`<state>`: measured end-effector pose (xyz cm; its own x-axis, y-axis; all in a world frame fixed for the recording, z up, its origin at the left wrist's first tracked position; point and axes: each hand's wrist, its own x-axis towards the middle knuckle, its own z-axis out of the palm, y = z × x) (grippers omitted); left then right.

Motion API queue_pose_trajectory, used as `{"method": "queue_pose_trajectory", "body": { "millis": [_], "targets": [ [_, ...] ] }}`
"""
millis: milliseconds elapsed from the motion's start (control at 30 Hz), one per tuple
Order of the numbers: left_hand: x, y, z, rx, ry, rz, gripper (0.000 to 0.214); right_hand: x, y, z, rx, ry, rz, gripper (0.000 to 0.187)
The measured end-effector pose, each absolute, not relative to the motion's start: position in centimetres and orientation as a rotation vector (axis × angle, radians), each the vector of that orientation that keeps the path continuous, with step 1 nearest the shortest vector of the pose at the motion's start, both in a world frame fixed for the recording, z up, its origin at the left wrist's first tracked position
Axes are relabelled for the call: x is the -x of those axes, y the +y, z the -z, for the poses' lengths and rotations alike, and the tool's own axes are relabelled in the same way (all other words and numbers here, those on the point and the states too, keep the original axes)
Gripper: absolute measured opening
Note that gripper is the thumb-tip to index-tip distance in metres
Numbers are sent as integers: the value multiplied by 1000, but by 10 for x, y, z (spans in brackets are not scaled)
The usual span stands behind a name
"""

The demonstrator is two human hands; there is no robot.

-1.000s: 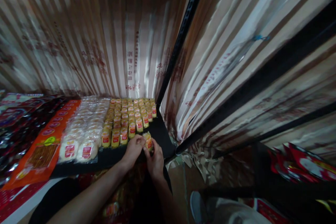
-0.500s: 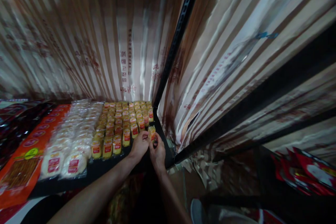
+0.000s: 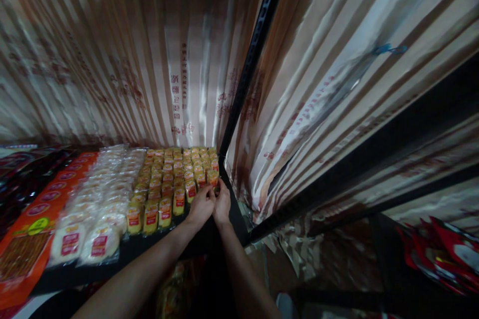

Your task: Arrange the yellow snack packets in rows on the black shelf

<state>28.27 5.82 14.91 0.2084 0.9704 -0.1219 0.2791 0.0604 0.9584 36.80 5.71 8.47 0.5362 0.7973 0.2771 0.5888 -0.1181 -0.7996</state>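
Both hands meet at the right end of a dark shelf (image 3: 187, 232). Between their fingertips is a small yellow snack pack (image 3: 213, 177) with a red label, upright at the front of the rightmost column. My left hand (image 3: 202, 204) is closed on the pack's left side. On its right side, the curled fingers of my right hand (image 3: 222, 203) grip it, though the fingertips are partly hidden. Rows of matching yellow packs (image 3: 164, 212) stand just to the left, several deep, labels facing me.
Left of the yellow packs lie clear-wrapped round white cakes (image 3: 99, 241), then orange snack bags (image 3: 33, 239) and dark glossy packs (image 3: 26, 174). A black upright post (image 3: 247, 77) rises at the corner. Pleated printed sheeting (image 3: 198, 60) hangs behind. Red packets (image 3: 449, 254) sit lower right.
Both hands have pushed the yellow pack away from me, up to the end of the rightmost column. The view has shifted slightly.
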Motion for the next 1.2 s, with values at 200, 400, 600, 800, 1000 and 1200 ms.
{"method": "queue_pose_trajectory", "body": {
  "millis": [200, 400, 600, 800, 1000, 1200],
  "targets": [
    [-281, 67, -138, -1471, 1287, -829, 36, -367, 66, -73, 1725, -1189, -234, 50],
    [-280, 66, -134, -1533, 1266, -754, 33, -368, 68, -61, 1717, -1208, -202, 49],
    [-273, 50, -135, -1531, 1304, -812, 33, -368, 65, -66, 1719, -1273, -188, 52],
    [-236, 4, -123, -1618, 1248, -984, 32, -349, 41, -92, 1749, -1146, -139, 51],
    [-166, -62, -98, -1555, 1338, -789, 27, -293, -28, -107, 1480, -1012, -454, 38],
    [-93, -88, -36, -1449, 1530, -433, 30, -223, -90, -76, 1522, -1434, -825, 31]
  ]
}}
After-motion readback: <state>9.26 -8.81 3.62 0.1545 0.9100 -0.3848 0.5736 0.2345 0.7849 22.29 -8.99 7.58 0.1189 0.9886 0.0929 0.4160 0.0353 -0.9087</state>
